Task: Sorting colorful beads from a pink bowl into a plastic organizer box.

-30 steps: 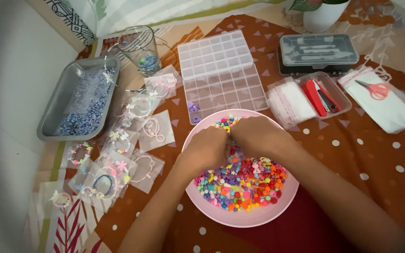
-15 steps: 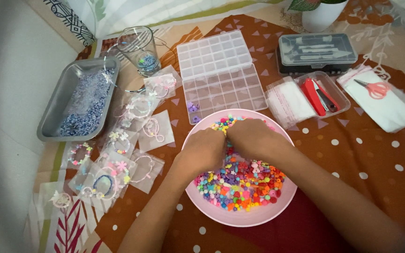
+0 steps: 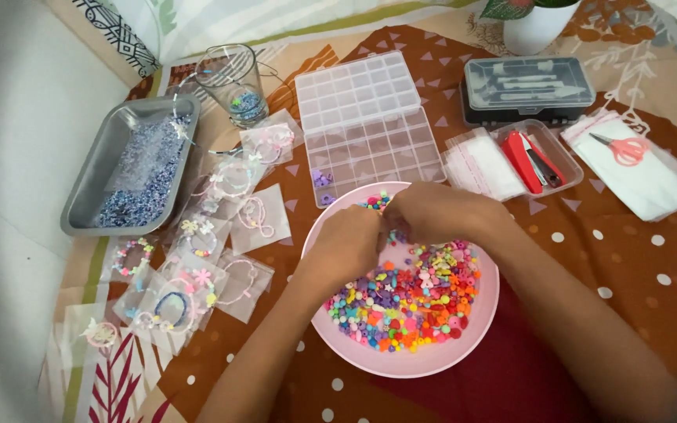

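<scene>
Both hands have barely shifted since the earlier frame, staying knuckle to knuckle at frame centre over the pink bowl [image 3: 370, 362] of coloured beads [image 3: 409, 301]. From the left: a grey tray [image 3: 88, 176] sits at upper left, then bagged bracelets [image 3: 197, 266] — then the left hand [image 3: 346, 244], fingers curled together. The right hand [image 3: 432, 215] touches it, fingers bunched — whether on a bead, I cannot tell.
</scene>
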